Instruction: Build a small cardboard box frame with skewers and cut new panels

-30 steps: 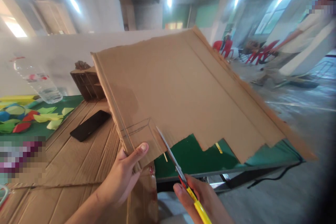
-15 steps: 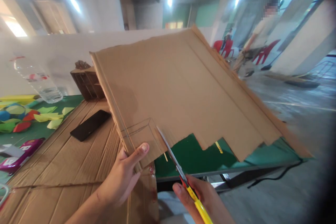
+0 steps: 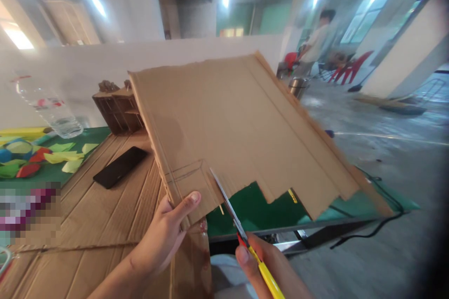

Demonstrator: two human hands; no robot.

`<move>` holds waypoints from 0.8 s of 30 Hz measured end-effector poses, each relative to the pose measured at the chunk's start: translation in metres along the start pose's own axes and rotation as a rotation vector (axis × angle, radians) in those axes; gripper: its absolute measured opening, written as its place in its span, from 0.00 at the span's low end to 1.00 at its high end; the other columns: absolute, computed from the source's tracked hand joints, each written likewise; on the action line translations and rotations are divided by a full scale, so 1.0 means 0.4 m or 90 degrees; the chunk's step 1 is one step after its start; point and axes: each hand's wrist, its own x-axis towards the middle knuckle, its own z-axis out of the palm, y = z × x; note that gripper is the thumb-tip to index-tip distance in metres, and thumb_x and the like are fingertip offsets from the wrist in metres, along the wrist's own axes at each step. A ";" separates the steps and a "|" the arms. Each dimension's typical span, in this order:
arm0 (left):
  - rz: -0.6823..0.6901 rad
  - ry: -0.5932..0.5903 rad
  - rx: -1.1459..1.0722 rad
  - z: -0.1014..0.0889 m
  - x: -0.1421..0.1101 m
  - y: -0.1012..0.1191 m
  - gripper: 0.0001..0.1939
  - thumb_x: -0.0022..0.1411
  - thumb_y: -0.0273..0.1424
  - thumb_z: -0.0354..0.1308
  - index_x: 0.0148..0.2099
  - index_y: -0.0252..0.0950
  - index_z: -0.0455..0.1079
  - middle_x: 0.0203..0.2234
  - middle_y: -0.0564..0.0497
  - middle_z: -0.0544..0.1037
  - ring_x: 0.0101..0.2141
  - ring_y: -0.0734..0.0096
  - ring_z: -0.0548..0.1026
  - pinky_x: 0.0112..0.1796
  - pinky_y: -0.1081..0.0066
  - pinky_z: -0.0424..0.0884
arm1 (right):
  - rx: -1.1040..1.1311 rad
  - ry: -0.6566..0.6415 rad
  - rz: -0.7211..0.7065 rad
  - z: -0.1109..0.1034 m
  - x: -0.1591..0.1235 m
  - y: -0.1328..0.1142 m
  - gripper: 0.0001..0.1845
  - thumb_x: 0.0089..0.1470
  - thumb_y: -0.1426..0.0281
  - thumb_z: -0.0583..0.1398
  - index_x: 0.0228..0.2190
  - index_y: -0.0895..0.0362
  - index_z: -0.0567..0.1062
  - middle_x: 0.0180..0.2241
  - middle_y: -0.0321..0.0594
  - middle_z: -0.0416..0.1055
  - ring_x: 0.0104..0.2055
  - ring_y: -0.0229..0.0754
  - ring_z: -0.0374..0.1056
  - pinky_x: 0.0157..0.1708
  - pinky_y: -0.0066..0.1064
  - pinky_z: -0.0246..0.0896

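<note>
A large brown cardboard sheet [image 3: 224, 117] with a stepped near edge is held tilted over the table. My left hand [image 3: 171, 222] grips its near left corner, thumb on top and fingers underneath. Beside the thumb, pencil lines mark the cardboard. In my right hand [image 3: 261, 261] are scissors [image 3: 229, 205] with a yellow and red handle. One long blade lies over the sheet near the drawn lines, its tip pointing away from me; the sheet hides whatever is below. My right fingers are wrapped around the handle, partly out of sight.
More cardboard [image 3: 87, 215] covers the green table [image 3: 245, 210], bearing a black phone [image 3: 121, 167]. Behind it stands a small brown compartmented box [image 3: 115, 110]. At left are a plastic bottle [image 3: 49, 107] and coloured paper pieces [image 3: 38, 156]. A person [image 3: 314, 44] is in the background.
The far and right parts of the cardboard sheet have shifted slightly, the right edge moving left. Both hands and the scissors stay almost in place. The background person has moved left.
</note>
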 end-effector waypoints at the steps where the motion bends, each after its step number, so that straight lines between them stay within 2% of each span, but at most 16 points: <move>1: 0.000 -0.009 0.004 -0.002 0.000 -0.004 0.28 0.55 0.32 0.68 0.59 0.39 0.69 0.45 0.45 0.82 0.47 0.54 0.78 0.45 0.63 0.76 | 0.002 0.001 0.008 0.001 -0.001 0.001 0.35 0.54 0.38 0.44 0.27 0.56 0.70 0.24 0.39 0.68 0.28 0.43 0.62 0.29 0.31 0.55; 6: 0.006 -0.057 0.020 -0.013 -0.001 -0.025 0.25 0.56 0.33 0.68 0.56 0.37 0.71 0.41 0.45 0.83 0.39 0.58 0.81 0.34 0.70 0.77 | -0.029 0.015 0.040 0.010 -0.005 0.011 0.37 0.52 0.35 0.40 0.24 0.54 0.65 0.21 0.36 0.63 0.25 0.41 0.60 0.25 0.30 0.52; 10: -0.012 -0.057 0.025 -0.014 -0.005 -0.029 0.21 0.58 0.33 0.67 0.53 0.36 0.73 0.35 0.46 0.83 0.35 0.61 0.81 0.36 0.69 0.76 | -0.042 0.036 0.023 0.015 -0.006 0.018 0.37 0.53 0.35 0.40 0.25 0.54 0.67 0.21 0.36 0.64 0.24 0.41 0.60 0.24 0.30 0.53; 15: -0.009 -0.070 -0.003 -0.013 -0.005 -0.030 0.22 0.58 0.32 0.67 0.54 0.36 0.73 0.37 0.46 0.83 0.36 0.62 0.81 0.37 0.70 0.75 | -0.044 0.055 -0.010 0.009 -0.007 0.010 0.36 0.54 0.37 0.42 0.25 0.54 0.67 0.21 0.37 0.67 0.24 0.42 0.61 0.26 0.30 0.53; 19: -0.003 -0.096 -0.024 -0.014 0.002 -0.035 0.25 0.58 0.32 0.66 0.58 0.38 0.71 0.40 0.46 0.83 0.39 0.60 0.81 0.42 0.66 0.75 | -0.076 0.046 -0.001 0.002 -0.004 0.003 0.33 0.57 0.40 0.43 0.24 0.55 0.66 0.19 0.36 0.64 0.23 0.40 0.58 0.25 0.31 0.52; 24: -0.004 -0.105 -0.024 -0.012 0.003 -0.038 0.28 0.59 0.33 0.66 0.61 0.37 0.68 0.41 0.44 0.83 0.39 0.59 0.81 0.40 0.67 0.76 | -0.089 0.018 -0.024 -0.002 0.005 0.006 0.33 0.60 0.44 0.42 0.28 0.56 0.71 0.20 0.37 0.66 0.23 0.40 0.60 0.24 0.30 0.53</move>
